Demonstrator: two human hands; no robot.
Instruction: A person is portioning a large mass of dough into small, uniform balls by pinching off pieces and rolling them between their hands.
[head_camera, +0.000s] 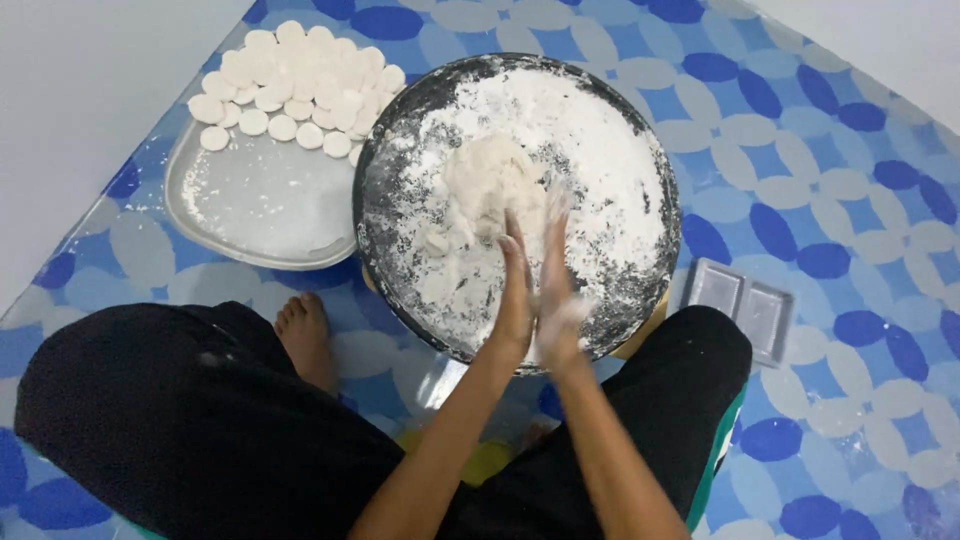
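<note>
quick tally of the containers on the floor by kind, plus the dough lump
Round black floured pan: 1
Silver metal tray holding white dough discs: 1
Small clear two-compartment plastic tray: 1
Lump of white dough: 1
Total: 4

A dark, matt round pan, thickly dusted with dry white flour, is seen at centre. Soft, lumpy dough lies in it. At upper left, a dull grey metal tray carries smooth, matt dough discs. The patterned floor covering looks slightly glossy.
</note>
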